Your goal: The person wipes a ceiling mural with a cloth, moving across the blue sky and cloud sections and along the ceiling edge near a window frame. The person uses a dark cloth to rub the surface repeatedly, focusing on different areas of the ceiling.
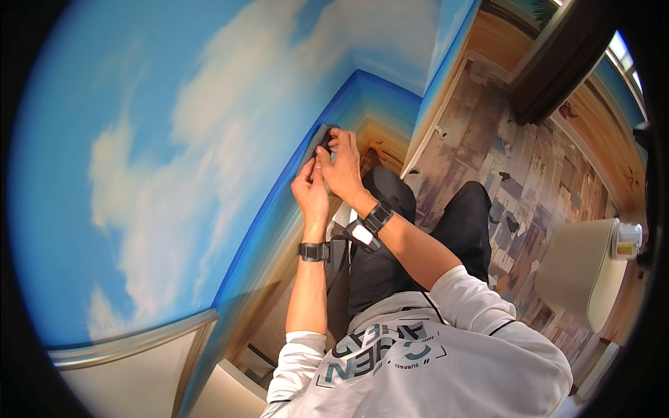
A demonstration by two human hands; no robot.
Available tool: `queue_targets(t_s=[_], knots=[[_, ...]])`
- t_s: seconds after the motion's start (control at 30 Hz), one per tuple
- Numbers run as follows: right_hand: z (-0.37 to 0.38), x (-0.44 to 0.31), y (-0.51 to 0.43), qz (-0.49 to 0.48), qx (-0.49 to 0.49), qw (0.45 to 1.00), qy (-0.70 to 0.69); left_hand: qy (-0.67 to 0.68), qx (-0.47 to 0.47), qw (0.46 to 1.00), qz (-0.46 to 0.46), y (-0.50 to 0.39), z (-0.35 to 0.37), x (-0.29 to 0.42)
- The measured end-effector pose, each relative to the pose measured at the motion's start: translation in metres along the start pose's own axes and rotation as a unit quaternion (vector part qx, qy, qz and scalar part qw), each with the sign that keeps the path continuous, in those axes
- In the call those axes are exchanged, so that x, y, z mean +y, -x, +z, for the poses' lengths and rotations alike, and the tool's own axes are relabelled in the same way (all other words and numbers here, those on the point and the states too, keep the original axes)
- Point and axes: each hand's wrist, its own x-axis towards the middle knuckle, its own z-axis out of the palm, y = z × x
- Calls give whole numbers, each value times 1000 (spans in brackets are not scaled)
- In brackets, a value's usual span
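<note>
A small dark grey object (315, 146), perhaps a folded cloth or pad, lies against the painted wall (251, 209) at the dark blue horizon line. My left hand (312, 190) holds its lower end between thumb and fingers. My right hand (342, 162) is beside it on the right, with its fingers on the object's upper part. The thumbs are close together. Black straps with attached devices are around both wrists. The fingertips partly hide the object.
A wall corner with a painted beach (381, 128) is beyond my hands. Patchwork wood-look flooring (470, 136) lies to the right, below a dark post (554, 62). A cream chair or stool (575, 266) and a small clear container (627, 240) stand at the right. Silvery trim (136, 342) edges a pale panel at lower left.
</note>
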Motion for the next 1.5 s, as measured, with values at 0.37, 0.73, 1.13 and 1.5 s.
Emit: queue_targets(t_s=[0.37,0.73,1.13,1.5], knots=[[26,-5,75,12,-95,993,-75,251,-46,947,-193,33,-46,-26],[60,72,16,179,108,974,-93,171,-123,976,-64,44,-83,-5],[107,102,154,554,-80,752,-349,206,52,975,-68,67,-93,-18],[77,104,94,368,56,884,-284,201,85,973,-72,72,-100,-25]])
